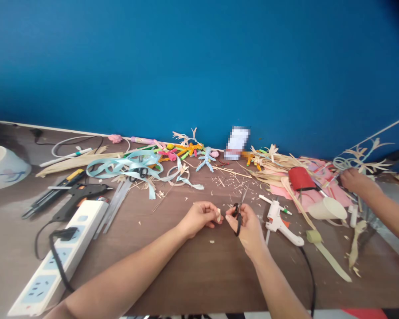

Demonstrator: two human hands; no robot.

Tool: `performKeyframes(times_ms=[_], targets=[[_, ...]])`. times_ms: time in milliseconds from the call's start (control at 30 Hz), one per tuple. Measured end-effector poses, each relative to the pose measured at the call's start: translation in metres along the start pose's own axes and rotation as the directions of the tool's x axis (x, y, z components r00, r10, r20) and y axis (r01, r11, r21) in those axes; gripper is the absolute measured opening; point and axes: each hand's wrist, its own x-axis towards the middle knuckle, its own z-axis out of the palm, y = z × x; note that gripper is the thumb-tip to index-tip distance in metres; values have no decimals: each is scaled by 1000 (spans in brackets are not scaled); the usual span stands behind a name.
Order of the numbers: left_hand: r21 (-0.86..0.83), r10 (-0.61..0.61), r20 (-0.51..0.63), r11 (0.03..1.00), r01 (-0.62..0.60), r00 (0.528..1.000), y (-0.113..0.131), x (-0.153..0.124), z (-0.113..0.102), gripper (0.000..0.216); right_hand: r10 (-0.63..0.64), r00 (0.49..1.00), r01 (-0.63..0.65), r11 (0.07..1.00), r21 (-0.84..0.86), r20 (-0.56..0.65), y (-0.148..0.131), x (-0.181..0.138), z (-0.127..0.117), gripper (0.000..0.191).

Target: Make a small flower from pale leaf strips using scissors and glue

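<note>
My left hand [199,217] is closed in a pinch on a small pale strip piece [218,215] just above the brown table [173,274]. My right hand [248,226] grips black-handled scissors [239,212], its fingers through the loops and the blades pointing away toward the far side. The two hands sit close together near the table's middle, with the scissors a little right of the strip piece. Small pale offcuts [231,181] lie scattered on the table beyond both hands.
A white glue gun [279,219] lies right of my hand, a black glue gun [78,197] and white power strip [58,257] at left. Light blue ribbon [129,166], colourful craft pieces [182,153], dried strips [275,166], a red object [301,178]. Another person's hand [355,181] works far right. Bowl [3,166] at far left.
</note>
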Motion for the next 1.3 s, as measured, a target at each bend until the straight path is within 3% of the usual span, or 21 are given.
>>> performKeyframes(times_ms=[300, 600, 800, 1067, 1167, 1300], targets=[[135, 13, 50, 991, -19, 999, -7, 1, 1, 16, -22, 995, 21, 1000, 14, 102, 0, 10, 13, 23], [89, 7, -2, 996, -7, 1000, 2, -1, 3, 17, -65, 994, 66, 998, 8, -88, 8, 10, 16, 17], [-29, 15, -58, 999, -17, 998, -1, 1, 0, 21, -72, 992, 73, 997, 5, -107, 8, 6, 16, 17], [-141, -5, -93, 990, -8, 996, 0, 3, -2, 19, -66, 997, 64, 997, -41, -48, 8, 3, 21, 17], [-170, -23, -89, 985, 8, 996, 3, 3, -3, 20, -22, 999, 23, 999, -31, 47, 8, 0, 10, 19], [-197, -40, -83, 980, 23, 996, 6, 4, -4, 20, 103, 970, -56, 976, -208, 222, 6, -9, -14, 20]])
